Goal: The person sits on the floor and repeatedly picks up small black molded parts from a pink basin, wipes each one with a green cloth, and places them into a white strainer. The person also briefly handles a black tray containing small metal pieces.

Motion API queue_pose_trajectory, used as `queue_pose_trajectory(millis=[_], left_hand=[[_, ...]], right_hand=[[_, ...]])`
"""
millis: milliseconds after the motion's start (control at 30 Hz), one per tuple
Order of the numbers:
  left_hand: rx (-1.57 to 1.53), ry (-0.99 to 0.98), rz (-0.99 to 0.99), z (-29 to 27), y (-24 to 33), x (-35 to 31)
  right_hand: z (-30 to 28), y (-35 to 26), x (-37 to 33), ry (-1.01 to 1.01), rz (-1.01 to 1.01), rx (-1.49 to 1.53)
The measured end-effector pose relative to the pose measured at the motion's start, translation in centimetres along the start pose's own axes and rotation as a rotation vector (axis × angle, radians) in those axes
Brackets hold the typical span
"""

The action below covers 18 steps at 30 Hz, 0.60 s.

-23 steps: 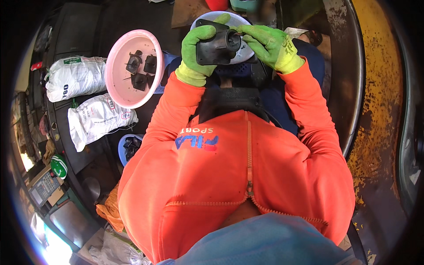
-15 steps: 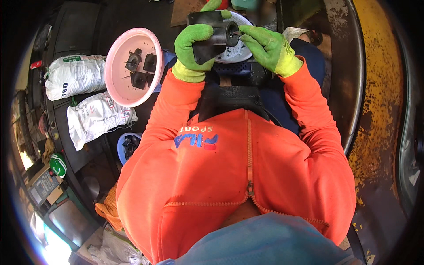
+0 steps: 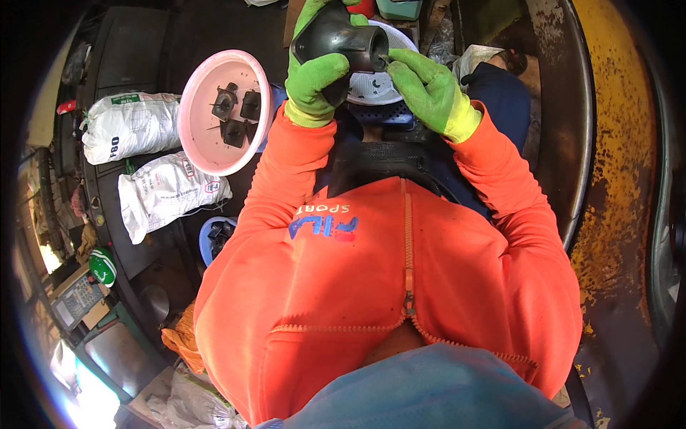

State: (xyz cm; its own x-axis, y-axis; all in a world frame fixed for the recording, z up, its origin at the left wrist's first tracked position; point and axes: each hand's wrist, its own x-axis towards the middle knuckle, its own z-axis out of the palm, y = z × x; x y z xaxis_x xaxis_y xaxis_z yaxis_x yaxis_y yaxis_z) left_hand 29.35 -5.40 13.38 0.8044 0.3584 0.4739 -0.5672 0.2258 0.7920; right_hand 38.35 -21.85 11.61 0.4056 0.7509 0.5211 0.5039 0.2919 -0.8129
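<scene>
Both hands wear green gloves with yellow cuffs. My left hand (image 3: 314,75) grips a black flanged tube part (image 3: 350,44), a broad plate with a short round pipe whose open end points right. My right hand (image 3: 427,87) is closed in a pinch at the pipe's rim; a small thin piece shows at its fingertips, too small to name. Below the part is a white mesh basket (image 3: 393,89) with dark scraps in it. To the left, a pink basin (image 3: 196,146) holds several black parts (image 3: 233,132) with square plates.
Two white sacks (image 3: 132,129) lie left of the basin, and a blue bowl (image 3: 204,239) of black pieces stands nearer me. A green container (image 3: 399,8) is at the far edge. Along my right runs a dark metal edge and a worn yellow surface (image 3: 618,186).
My left hand has turned the black part, so its plate now tilts up and its pipe shows more from the side. My right hand remains at the pipe's rim, slightly lower.
</scene>
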Motion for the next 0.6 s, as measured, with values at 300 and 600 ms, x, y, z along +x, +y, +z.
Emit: queue_pose_trajectory(millis=[300, 600], left_hand=[[0.106, -0.008, 0.141, 1.3, -0.2, 0.6], [0.41, -0.08, 0.292, -0.4, -0.4, 1.0]], right_hand=[[0.3, -1.3, -0.5, 0.05, 0.384, 0.253], [0.3, -1.7, 0.1, -0.045, 0.342, 0.458]])
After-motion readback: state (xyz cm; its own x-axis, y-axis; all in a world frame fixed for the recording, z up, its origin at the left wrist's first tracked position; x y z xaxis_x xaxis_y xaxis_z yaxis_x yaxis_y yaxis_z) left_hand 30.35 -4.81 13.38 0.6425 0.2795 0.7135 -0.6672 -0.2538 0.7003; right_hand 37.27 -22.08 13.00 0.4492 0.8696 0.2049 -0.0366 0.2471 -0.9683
